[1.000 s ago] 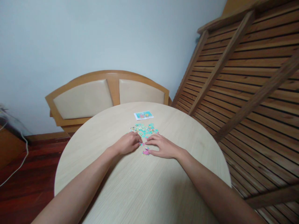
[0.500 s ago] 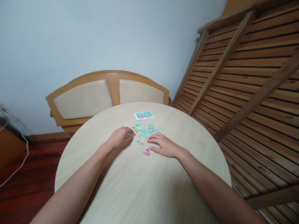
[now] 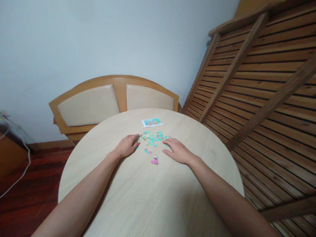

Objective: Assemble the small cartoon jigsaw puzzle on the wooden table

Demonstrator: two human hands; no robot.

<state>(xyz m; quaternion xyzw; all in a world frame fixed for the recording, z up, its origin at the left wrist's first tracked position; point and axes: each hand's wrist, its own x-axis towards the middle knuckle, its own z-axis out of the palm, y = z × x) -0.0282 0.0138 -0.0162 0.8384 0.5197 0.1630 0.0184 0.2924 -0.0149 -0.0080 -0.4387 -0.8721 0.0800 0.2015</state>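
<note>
Small turquoise, yellow and pink jigsaw pieces point(image 3: 151, 136) lie spread in a loose pile on the round table point(image 3: 138, 191). At the pile's left edge is my left hand point(image 3: 127, 144), fingers stretched out and thumb apart, with a turquoise piece by its thumb. My right hand point(image 3: 176, 149) rests at the right edge, fingers spread over or beside a few pieces that it partly hides. Nearer to me sits a pink cluster of pieces point(image 3: 155, 160), apart from both hands. Between it and the pile lie a few pink and turquoise pieces point(image 3: 148, 151).
Behind the pile lies a picture card point(image 3: 152, 122) with two cartoon figures on turquoise. A padded wooden headboard point(image 3: 89, 102) stands against the wall past the table. A slatted wooden frame point(image 3: 237, 98) leans along the right side. A white cable point(image 3: 29, 158) hangs at the left.
My right hand has shifted right, away from the pink cluster. The fingers of my left hand have opened out from a pinch, and a turquoise piece now lies by its thumb.
</note>
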